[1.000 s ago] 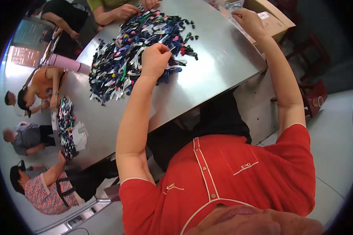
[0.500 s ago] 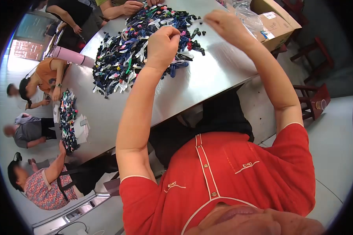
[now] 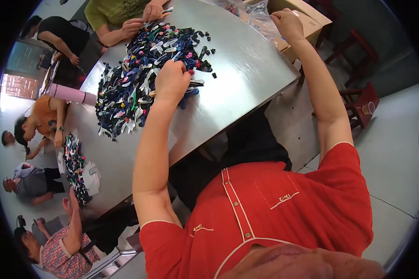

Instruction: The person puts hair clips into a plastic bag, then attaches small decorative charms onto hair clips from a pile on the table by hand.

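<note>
Both hands are well apart, backs toward the camera. The left hand (image 3: 172, 83) is over the right part of a broad pile, fingers curled and thumb drawn in near the forefinger; the right hand (image 3: 287, 25) is raised off to the side, fingers bunched. Whether either one pinches anything, I cannot tell.

At far left, several people are gathered near a narrow heap of small pieces (image 3: 73, 165) beside white papers (image 3: 91, 179). Next comes a pink bottle (image 3: 70, 93), just beside the main pile of what look like hair clips (image 3: 121, 100), mostly black, navy and white with bright bits, spread on the metal counter (image 3: 233, 79). Beyond it, a co-worker in a green top (image 3: 114, 14) has both hands at the pile's far edge. On the right are a clear plastic bag (image 3: 260, 19) and an open cardboard box (image 3: 314, 29), just behind the right hand in view; contact is unclear.

Each clip should be very light, stiff and a little slick, prone to tangling with its neighbours. A thumb-and-forefinger hold on the flat sides near one end would suit, sparing any decoration.
</note>
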Demonstrator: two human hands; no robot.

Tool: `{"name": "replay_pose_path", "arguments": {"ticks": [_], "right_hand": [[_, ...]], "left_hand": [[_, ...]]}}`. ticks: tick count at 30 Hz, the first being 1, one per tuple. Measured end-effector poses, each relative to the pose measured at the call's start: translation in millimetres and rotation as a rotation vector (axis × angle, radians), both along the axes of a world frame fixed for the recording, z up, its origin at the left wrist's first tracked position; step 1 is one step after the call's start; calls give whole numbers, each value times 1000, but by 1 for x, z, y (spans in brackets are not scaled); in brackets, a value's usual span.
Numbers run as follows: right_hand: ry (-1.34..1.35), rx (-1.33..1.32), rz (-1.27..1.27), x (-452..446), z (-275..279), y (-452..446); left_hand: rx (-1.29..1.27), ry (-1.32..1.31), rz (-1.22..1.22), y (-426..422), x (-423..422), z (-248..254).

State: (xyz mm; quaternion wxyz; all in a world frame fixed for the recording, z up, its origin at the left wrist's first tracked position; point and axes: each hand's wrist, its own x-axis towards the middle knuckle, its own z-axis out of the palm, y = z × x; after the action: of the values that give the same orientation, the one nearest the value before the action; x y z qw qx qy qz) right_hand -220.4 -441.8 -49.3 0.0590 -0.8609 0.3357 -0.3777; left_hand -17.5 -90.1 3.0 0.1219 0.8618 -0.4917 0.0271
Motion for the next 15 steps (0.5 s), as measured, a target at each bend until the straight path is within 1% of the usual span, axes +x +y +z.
{"name": "replay_pose_path", "arguments": {"ticks": [2, 3, 5, 6, 7, 9, 11, 13, 15], "right_hand": [[103, 9, -35, 13, -6, 4], [96, 12, -18, 20, -3, 9], [83, 16, 107, 28, 10, 29], [-16, -8, 270, 30, 19, 51], [-23, -3, 277, 35, 27, 69], [17, 32, 691, 48, 40, 103], [-47, 177, 858, 60, 49, 145], [-46, 102, 927, 72, 45, 166], [-42, 106, 937, 77, 40, 177]], "left_hand": [[-8, -17, 21, 1, 0, -2], [-20, -21, 24, 2, 1, -3], [-43, -22, 27, 7, 5, -7], [-113, -2, -18, 9, 7, -7], [-185, 18, -68, 11, 8, -8], [-219, 14, -100, 10, 6, -6], [-205, 53, -168, 5, 1, 3], [-189, 91, -177, 1, -8, 14], [-256, 59, -257, -3, -11, 17]]}}
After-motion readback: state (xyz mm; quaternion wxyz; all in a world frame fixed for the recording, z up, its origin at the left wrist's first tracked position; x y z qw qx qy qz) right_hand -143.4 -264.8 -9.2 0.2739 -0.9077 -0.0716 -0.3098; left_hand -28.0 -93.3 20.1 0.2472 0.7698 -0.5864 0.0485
